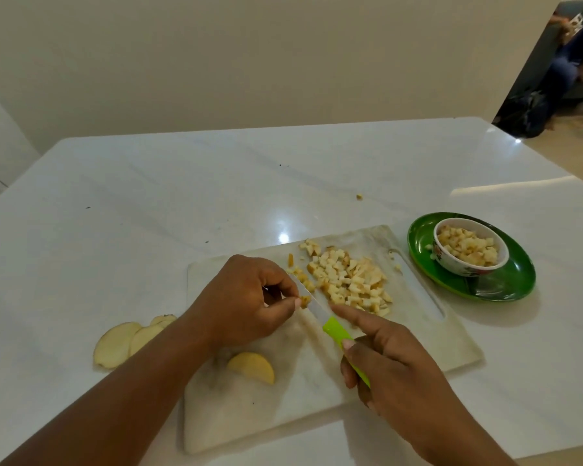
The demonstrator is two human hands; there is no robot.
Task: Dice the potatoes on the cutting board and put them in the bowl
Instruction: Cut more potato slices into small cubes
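My left hand (246, 297) pinches a small, wet, slippery yellow potato piece (305, 301); my right hand (394, 361) grips the green-handled knife (337, 334).

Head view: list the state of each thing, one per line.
Cutting board: flat on table, holds dice pile.
Dice pile: cut, not bowled.
Potato wedge: uncut, on board.
Potato slices: uncut, off board.
Bowl: upright on green plate, part filled.
Knife: held by right hand.
Left hand: pinching a potato bit.

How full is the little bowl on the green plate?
Nearly full: potato dice heap close to the bowl's rim.
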